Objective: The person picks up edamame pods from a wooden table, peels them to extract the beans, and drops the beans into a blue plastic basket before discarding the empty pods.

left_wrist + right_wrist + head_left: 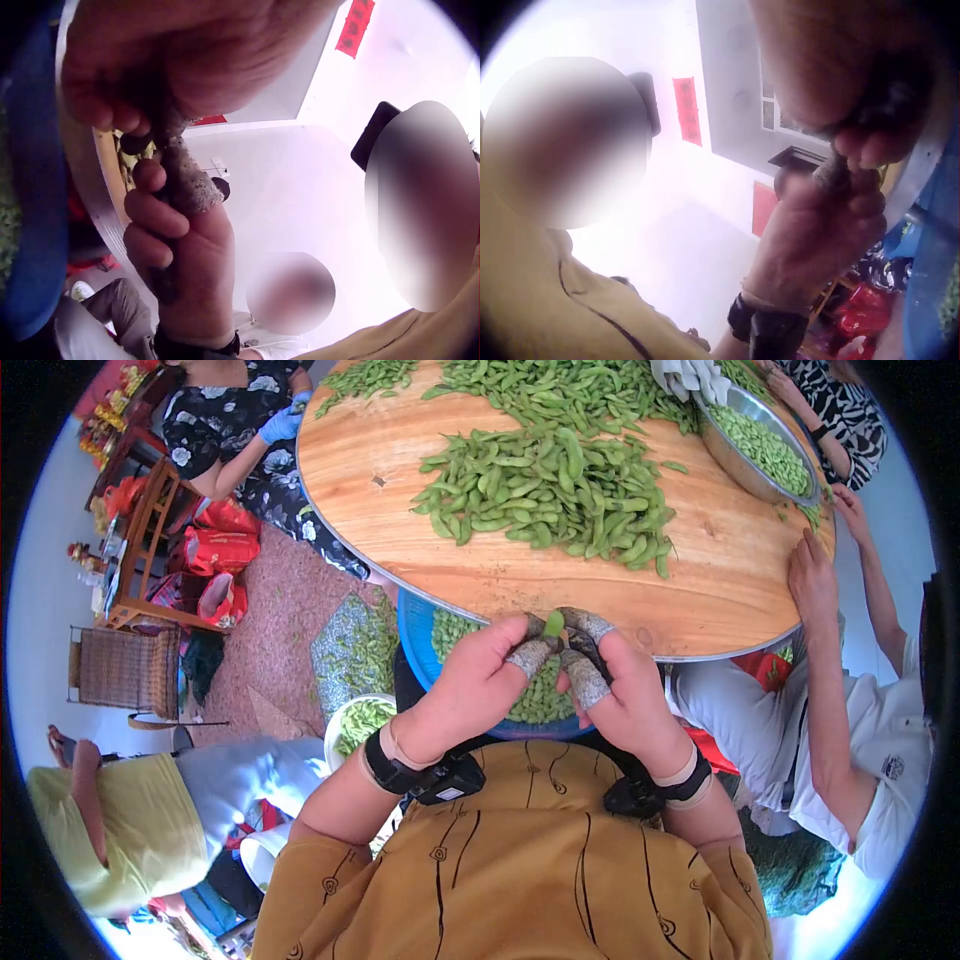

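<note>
Held at the near edge of the round wooden table (pixel 370 490), a small green soybean pod (pixel 554 624) sticks up between both hands in the head view. My left hand (pixel 468 675) pinches it with thumb and forefinger, and my right hand (pixel 632 695) pinches from the other side, fingertips meeting. Greyish, dirty coverings wrap the thumbs and forefingers of both. In the left wrist view the right hand (pixel 196 240) faces the camera, its other fingers curled; the pod is hidden there. Right under the hands stands a blue basin (pixel 412 635) with shelled green beans (pixel 540 700).
A big heap of pods (pixel 550 495) covers the table's middle. At its far right sits a metal bowl (pixel 765 455) of shelled beans with a grey cloth over the rim. A white bucket (pixel 335 735) of pods stands left of my knees. Several people sit around the table.
</note>
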`<action>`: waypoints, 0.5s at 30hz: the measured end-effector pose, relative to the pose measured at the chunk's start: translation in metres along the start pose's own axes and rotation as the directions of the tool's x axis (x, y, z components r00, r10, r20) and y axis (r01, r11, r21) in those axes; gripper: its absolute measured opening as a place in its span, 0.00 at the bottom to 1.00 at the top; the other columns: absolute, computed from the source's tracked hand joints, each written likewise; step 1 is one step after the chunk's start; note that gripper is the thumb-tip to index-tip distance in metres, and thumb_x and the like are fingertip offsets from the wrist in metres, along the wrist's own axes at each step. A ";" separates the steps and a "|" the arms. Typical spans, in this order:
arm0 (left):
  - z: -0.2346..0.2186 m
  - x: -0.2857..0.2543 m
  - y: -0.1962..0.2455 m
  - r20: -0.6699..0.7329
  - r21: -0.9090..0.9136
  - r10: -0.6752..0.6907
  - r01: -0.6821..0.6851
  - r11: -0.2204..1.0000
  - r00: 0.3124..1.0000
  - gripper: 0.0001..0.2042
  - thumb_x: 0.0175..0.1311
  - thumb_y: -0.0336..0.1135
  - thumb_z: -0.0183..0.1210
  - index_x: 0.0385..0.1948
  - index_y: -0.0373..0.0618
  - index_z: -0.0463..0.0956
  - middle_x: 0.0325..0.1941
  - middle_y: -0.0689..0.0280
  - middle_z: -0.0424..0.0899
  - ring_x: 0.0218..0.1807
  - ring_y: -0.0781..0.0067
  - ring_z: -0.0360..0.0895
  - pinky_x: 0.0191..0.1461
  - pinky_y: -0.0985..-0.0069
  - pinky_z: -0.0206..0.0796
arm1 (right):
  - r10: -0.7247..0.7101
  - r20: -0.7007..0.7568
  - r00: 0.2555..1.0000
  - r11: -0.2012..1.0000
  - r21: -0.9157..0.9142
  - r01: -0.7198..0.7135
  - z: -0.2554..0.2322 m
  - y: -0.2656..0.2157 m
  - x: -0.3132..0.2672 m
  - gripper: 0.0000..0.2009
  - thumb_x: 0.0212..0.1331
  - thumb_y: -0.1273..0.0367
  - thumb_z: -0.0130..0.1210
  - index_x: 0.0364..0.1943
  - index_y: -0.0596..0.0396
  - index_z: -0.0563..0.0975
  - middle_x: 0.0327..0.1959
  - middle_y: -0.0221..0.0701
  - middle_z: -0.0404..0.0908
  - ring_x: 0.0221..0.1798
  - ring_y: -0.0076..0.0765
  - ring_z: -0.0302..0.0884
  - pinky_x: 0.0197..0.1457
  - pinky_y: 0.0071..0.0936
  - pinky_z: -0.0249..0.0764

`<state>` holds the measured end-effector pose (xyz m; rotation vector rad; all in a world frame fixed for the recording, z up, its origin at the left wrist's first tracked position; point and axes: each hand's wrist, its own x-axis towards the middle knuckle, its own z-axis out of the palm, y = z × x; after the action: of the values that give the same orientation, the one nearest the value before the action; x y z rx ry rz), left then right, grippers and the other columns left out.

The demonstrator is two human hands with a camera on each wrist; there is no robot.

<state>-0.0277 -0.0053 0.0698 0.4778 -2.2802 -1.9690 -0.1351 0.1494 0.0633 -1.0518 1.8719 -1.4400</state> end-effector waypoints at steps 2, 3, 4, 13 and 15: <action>0.001 -0.001 0.002 0.015 0.083 0.113 -0.113 0.990 0.994 0.13 0.60 0.21 0.44 0.44 0.39 0.73 0.29 0.70 0.74 0.31 0.82 0.68 0.35 0.80 0.64 | 0.129 0.111 0.985 0.970 0.193 -0.149 -0.003 -0.005 -0.001 0.22 0.55 0.74 0.52 0.57 0.57 0.68 0.32 0.32 0.79 0.23 0.24 0.75 0.25 0.21 0.72; 0.001 0.000 0.000 0.018 0.081 0.111 -0.112 0.990 0.994 0.13 0.60 0.21 0.44 0.44 0.39 0.73 0.29 0.70 0.74 0.31 0.82 0.68 0.35 0.80 0.64 | 0.132 0.110 0.985 0.969 0.193 -0.152 -0.004 -0.003 -0.001 0.22 0.55 0.74 0.52 0.57 0.57 0.68 0.32 0.32 0.79 0.23 0.24 0.75 0.25 0.21 0.72; 0.001 0.001 -0.003 0.008 0.141 0.183 -0.183 0.973 0.983 0.13 0.57 0.20 0.45 0.42 0.39 0.73 0.28 0.66 0.74 0.30 0.76 0.70 0.35 0.76 0.65 | 0.141 0.120 0.983 0.948 0.269 -0.169 -0.004 -0.002 -0.002 0.21 0.57 0.74 0.50 0.58 0.55 0.68 0.31 0.28 0.78 0.21 0.19 0.71 0.23 0.17 0.69; -0.008 -0.006 0.007 0.134 0.613 0.419 -0.408 0.677 0.898 0.06 0.54 0.26 0.55 0.32 0.37 0.71 0.25 0.53 0.73 0.30 0.51 0.73 0.32 0.66 0.66 | 0.261 0.264 0.929 0.785 0.502 -0.363 -0.012 -0.010 -0.004 0.17 0.64 0.74 0.45 0.58 0.51 0.69 0.24 0.22 0.72 0.16 0.14 0.61 0.17 0.13 0.59; -0.009 -0.007 0.004 0.138 0.605 0.400 -0.397 0.691 0.906 0.04 0.56 0.26 0.55 0.31 0.37 0.72 0.24 0.57 0.75 0.28 0.54 0.75 0.31 0.67 0.67 | 0.266 0.284 0.921 0.757 0.530 -0.382 -0.014 -0.015 -0.005 0.17 0.64 0.73 0.46 0.57 0.51 0.70 0.23 0.22 0.71 0.16 0.14 0.61 0.17 0.13 0.59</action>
<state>-0.0192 -0.0113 0.0759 -0.0048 -2.7052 -0.9795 -0.1397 0.1594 0.0818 -0.5058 1.2602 -1.4883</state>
